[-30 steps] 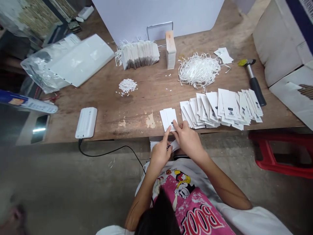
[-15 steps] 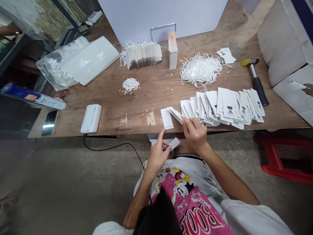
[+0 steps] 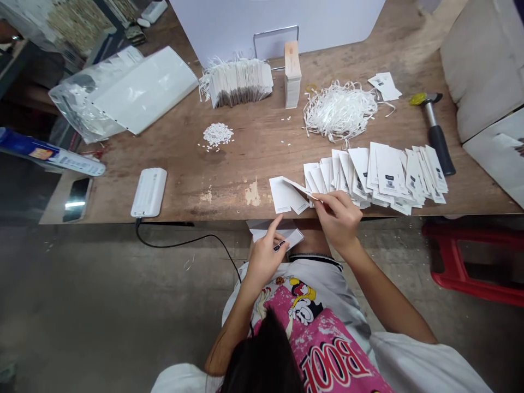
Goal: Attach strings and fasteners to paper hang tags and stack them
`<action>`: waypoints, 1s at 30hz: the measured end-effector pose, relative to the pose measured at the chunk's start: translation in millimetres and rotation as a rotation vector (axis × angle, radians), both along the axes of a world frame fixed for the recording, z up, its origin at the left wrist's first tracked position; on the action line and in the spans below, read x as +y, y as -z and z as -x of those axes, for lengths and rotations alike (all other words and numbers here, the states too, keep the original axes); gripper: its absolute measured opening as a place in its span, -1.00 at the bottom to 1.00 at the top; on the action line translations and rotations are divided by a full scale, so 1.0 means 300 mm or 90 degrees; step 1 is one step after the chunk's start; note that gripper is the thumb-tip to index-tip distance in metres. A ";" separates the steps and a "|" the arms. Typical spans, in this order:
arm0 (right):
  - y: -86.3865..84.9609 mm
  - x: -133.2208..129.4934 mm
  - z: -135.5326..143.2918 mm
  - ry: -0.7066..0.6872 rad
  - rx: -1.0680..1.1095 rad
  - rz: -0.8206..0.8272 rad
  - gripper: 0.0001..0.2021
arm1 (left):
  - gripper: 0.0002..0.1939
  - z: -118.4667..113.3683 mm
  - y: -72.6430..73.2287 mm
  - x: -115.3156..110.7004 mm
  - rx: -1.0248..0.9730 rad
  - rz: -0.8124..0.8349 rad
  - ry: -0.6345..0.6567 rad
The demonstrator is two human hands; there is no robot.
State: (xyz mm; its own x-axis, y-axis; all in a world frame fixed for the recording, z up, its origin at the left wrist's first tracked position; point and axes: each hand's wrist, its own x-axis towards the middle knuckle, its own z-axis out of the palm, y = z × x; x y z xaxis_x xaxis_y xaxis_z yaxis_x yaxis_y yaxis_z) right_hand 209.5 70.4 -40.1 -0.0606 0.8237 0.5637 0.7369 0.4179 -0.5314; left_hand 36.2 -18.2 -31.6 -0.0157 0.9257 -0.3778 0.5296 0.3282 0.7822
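Note:
My left hand is just off the table's front edge, closed around a small stack of white cards with black print, its index finger reaching toward the table. Between the thumb and fingers of my right hand is the corner of a white card, tilted up from the tabletop. Under it lies a flat white card, with another card's corner showing beside it. To the right, a spread row of printed white cards runs along the edge, close to my right hand.
Behind are a heap of white strings, a pile of small white pieces, a row of strung cards and an upright card stack. A hammer lies right; a white power bank with a cable is left.
My right hand has moved a little right, drawing up the corner of the white card, and another card's corner now shows beneath it. My left hand stays nearly still with its stack.

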 end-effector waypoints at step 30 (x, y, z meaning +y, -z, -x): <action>-0.169 -0.164 -0.073 -0.287 0.056 0.363 -0.64 | -0.76 0.038 -0.090 0.060 -0.361 0.180 0.014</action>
State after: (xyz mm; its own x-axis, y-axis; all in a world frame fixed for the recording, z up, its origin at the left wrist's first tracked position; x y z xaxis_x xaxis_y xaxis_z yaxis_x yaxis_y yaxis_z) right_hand 231.3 21.2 10.6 -0.4378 0.8961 0.0728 0.5032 0.3113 -0.8062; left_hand 25.0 -0.2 -4.4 0.2764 0.7870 -0.5515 0.0669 0.5567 0.8280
